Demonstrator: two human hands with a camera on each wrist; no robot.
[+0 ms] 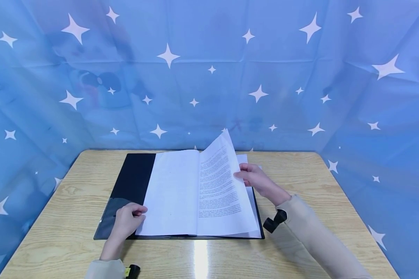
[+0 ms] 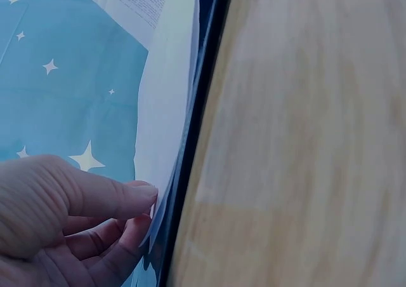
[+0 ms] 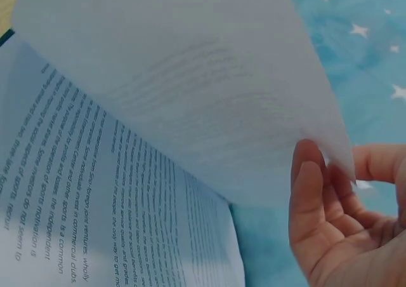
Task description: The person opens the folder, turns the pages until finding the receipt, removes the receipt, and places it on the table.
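Note:
A black folder [image 1: 134,174] lies spread on the table, holding white sheets. Its left page [image 1: 172,193] looks blank, while the lifted right page [image 1: 218,182] carries printed text. My right hand [image 1: 256,178] pinches the outer edge of that raised page between thumb and fingers. In the right wrist view the sheet [image 3: 158,20] arches over another printed page [image 3: 127,192] beneath. At the lower left, my left hand [image 1: 128,220] pinches the outer edge of the left pages. Thumb and fingers meet at the paper's edge [image 2: 166,141] in the left wrist view.
The light wooden table [image 1: 300,170] surrounds the folder. A blue curtain [image 1: 209,93] with white stars hangs behind and at both sides. Black wrist devices sit on the right wrist [image 1: 276,221] and at the left cuff.

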